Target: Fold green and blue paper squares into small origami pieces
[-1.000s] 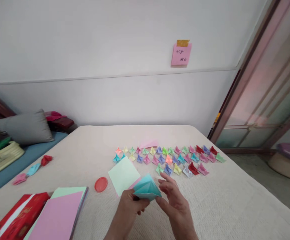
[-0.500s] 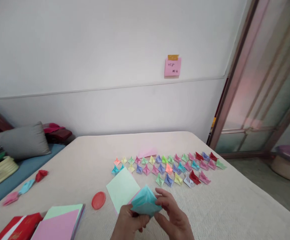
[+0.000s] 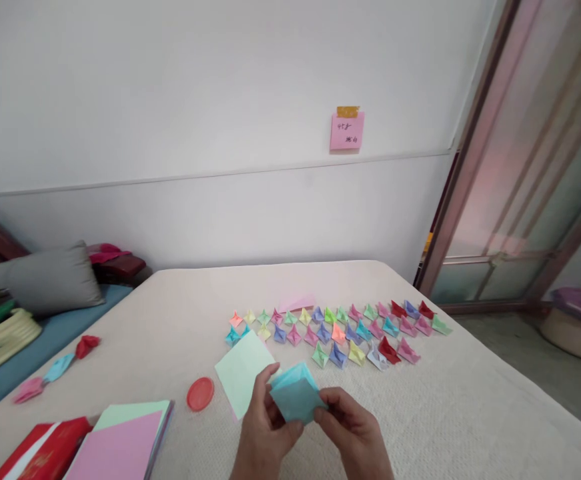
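A folded piece of blue origami paper (image 3: 297, 399) is held up in front of me, its layers showing along the top edge. My left hand (image 3: 265, 427) grips its lower left side, thumb in front and index finger raised behind. At its right corner my right hand (image 3: 350, 423) pinches it between thumb and fingers. Behind my left hand lies a pale green paper sheet (image 3: 243, 373), with a pink edge peeking out beneath. Rows of small folded paper pieces (image 3: 337, 333) in many colours stand beyond my hands.
A red round lid (image 3: 201, 394) lies left of my hands. Stacked coloured paper (image 3: 120, 447) and a red packet (image 3: 45, 450) are at the near left. Three crumpled pieces, one of them red (image 3: 87, 345), lie at the left edge. A pink note (image 3: 347, 132) is taped to the wall.
The blue paper has gone from spread open to a flatter square facing me. My left index finger has risen behind it, and my right fingers have closed on its right corner.
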Motion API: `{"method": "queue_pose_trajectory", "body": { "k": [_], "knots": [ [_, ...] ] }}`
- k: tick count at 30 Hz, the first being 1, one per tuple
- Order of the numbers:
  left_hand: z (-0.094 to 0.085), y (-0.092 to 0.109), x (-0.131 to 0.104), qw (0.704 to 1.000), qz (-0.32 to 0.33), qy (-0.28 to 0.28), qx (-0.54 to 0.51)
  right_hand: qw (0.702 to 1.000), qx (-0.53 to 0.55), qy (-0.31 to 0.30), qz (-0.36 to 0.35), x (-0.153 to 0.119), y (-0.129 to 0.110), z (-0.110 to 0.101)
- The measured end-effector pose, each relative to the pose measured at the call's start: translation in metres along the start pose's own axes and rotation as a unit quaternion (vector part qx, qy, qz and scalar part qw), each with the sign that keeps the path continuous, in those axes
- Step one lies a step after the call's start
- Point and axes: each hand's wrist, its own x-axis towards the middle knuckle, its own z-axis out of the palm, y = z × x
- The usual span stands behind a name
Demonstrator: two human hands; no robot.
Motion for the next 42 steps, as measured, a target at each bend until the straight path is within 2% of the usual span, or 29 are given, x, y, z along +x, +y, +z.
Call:
{"method": "queue_pose_trajectory", "body": {
  "k": [2,9,12,15,21,26,30,37,42],
  "knots": [
    [0.002,0.003,-0.003,1.000,0.009,-0.001,-0.012,1.000,-0.004,0.002,0.009,0.000,-0.002,0.000],
    [-0.004,0.003,-0.006,0.998,0.004,-0.060,0.009,0.999,-0.009,-0.014,0.033,-0.001,-0.013,-0.002],
    [-0.005,0.002,-0.004,0.998,0.014,-0.062,0.002,0.999,-0.008,-0.029,0.044,-0.001,-0.015,-0.002],
    [-0.004,0.003,-0.004,0.998,0.022,-0.057,-0.001,0.999,0.003,-0.020,0.041,-0.001,-0.013,-0.002],
    [-0.004,0.008,-0.006,0.996,0.029,-0.051,0.073,0.999,-0.001,-0.003,0.044,-0.001,-0.011,-0.001],
    [-0.006,0.011,-0.008,0.992,0.046,-0.069,0.091,0.999,0.001,-0.007,0.039,-0.001,-0.014,-0.001],
    [-0.010,0.012,-0.006,0.981,0.078,-0.089,0.152,0.999,-0.017,-0.009,0.034,-0.002,-0.016,-0.002],
    [-0.011,0.013,-0.005,0.974,0.143,-0.041,0.173,0.999,-0.035,-0.006,-0.009,-0.005,-0.015,-0.001],
    [-0.012,0.014,-0.007,0.973,0.117,-0.027,0.197,0.999,-0.024,-0.018,-0.015,-0.005,-0.011,-0.001]
  ]
}}
